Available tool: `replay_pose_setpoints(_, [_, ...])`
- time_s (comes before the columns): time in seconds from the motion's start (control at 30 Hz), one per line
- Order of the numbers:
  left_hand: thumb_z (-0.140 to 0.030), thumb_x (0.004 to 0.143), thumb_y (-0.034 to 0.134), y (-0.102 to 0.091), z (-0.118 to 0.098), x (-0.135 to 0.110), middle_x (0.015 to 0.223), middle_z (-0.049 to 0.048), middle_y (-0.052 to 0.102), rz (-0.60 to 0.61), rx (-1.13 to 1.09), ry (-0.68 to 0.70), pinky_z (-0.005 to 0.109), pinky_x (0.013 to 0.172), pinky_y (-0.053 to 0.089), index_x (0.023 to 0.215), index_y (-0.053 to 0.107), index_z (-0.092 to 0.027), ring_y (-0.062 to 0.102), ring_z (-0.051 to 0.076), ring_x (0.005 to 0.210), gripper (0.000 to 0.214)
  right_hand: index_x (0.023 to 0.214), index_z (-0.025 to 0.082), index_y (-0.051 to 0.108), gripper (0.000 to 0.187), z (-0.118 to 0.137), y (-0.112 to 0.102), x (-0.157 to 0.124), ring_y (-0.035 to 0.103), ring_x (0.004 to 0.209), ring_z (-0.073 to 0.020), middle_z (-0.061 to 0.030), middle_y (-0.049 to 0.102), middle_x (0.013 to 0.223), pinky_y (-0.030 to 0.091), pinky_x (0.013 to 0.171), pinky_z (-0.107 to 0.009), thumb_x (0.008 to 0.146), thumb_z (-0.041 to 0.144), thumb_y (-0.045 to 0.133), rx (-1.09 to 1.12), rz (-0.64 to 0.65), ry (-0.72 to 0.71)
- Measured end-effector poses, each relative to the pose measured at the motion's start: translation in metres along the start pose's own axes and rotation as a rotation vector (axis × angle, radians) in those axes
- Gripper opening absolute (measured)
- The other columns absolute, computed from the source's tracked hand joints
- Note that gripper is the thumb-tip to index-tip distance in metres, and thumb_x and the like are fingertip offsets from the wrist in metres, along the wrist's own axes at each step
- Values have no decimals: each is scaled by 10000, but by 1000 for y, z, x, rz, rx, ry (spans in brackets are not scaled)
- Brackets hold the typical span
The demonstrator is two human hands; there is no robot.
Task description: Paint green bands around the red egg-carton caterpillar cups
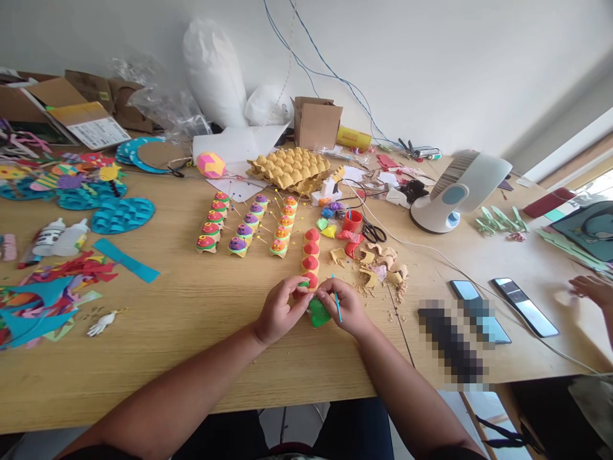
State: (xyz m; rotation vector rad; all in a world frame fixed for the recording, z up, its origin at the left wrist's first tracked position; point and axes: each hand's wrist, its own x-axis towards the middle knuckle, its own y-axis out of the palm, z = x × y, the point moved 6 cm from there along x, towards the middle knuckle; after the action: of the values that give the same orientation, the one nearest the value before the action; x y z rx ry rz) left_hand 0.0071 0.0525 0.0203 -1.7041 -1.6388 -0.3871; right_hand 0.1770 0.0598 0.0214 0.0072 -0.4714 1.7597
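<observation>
Wooden table (191, 319); left hand (278, 313) with fingers pinched on red carton strip (311, 255), right hand (348, 311) gripping blue stick (337, 305).

A plain white wall (431, 57) backs the long wooden table (191, 319); daylight enters a window (594, 185) at right.

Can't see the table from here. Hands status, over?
Left hand pinching near end of red cone strip; right hand holds blue stick. Green lump between both hands. Cardboard scraps just right, not touching.
</observation>
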Motion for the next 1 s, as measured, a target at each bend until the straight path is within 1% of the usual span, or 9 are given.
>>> replay_pose_setpoints(0.17, [-190, 983, 640, 3, 1, -1, 946, 30, 733, 49, -76, -34, 274, 781, 589, 1338, 543, -218, 706, 139, 802, 369, 835, 205, 634, 351, 0, -8, 4, 577, 671, -141, -16, 649, 747, 475, 649, -274, 993, 516, 596, -53, -9, 9])
replay_pose_setpoints(0.37, [-200, 1006, 591, -4, 4, 0, 1080, 81, 709, 24, -50, -32, 319, 842, 553, 1358, 561, -225, 663, 174, 917, 354, 893, 227, 574, 289, -9, -42, 10, 580, 708, -176, -27, 634, 776, 447, 667, -298, 1057, 414, 424, -359, -269, 99])
replay_pose_setpoints(0.53, [-201, 1026, 538, -7, -2, 7, 1107, 82, 679, 32, 9, 31, 354, 888, 519, 1264, 616, -214, 611, 188, 944, 251, 888, 212, 614, 209, -23, -39, 14, 616, 793, -222, -76, 682, 836, 430, 714, -325, 1005, 223, 441, -748, -156, 157])
replay_pose_setpoints(0.6, [-201, 1031, 520, -8, -6, 10, 1147, 89, 676, 33, 19, 60, 384, 945, 508, 1249, 618, -215, 610, 212, 1041, 239, 902, 204, 652, 210, -27, -39, 14, 635, 826, -243, -99, 710, 868, 443, 737, -341, 993, 209, 463, -843, -113, 176])
replay_pose_setpoints(0.67, [-208, 1038, 504, -9, -8, 11, 1185, 95, 671, 29, 43, 74, 430, 1019, 482, 1243, 619, -218, 598, 237, 1134, 235, 992, 195, 692, 186, -28, -43, 14, 656, 884, -269, -121, 743, 938, 467, 775, -366, 988, 233, 510, -887, -142, 176])
replay_pose_setpoints(0.73, [-227, 1048, 484, -10, -8, 12, 1210, 101, 659, 20, 81, 62, 468, 1069, 451, 1241, 630, -221, 581, 253, 1188, 242, 1092, 195, 704, 189, -23, -49, 13, 670, 944, -289, -128, 763, 1000, 494, 823, -398, 977, 257, 568, -873, -226, 124])
replay_pose_setpoints(0.83, [-292, 1074, 427, -12, -6, 11, 1245, 115, 630, 9, 117, 26, 495, 1096, 434, 1248, 666, -223, 550, 269, 1236, 304, 1125, 217, 707, 189, -7, -48, 10, 687, 979, -279, -108, 773, 1032, 535, 873, -423, 991, 303, 605, -732, -315, -53])
replay_pose_setpoints(0.9, [-356, 1091, 364, -12, -3, 10, 1281, 126, 612, 33, 118, 9, 510, 1111, 426, 1270, 685, -224, 525, 280, 1271, 390, 1159, 234, 704, 203, 4, -39, 7, 702, 1008, -266, -104, 773, 1080, 565, 879, -417, 995, 331, 633, -618, -296, -188])
replay_pose_setpoints(1.0, [-421, 1103, 282, -9, -1, 8, 1318, 129, 605, 94, 95, 13, 532, 1151, 388, 1302, 696, -228, 493, 290, 1311, 499, 1266, 254, 685, 314, 17, -16, 3, 724, 1036, -256, -113, 775, 1160, 595, 879, -408, 960, 320, 712, -534, -180, -360])
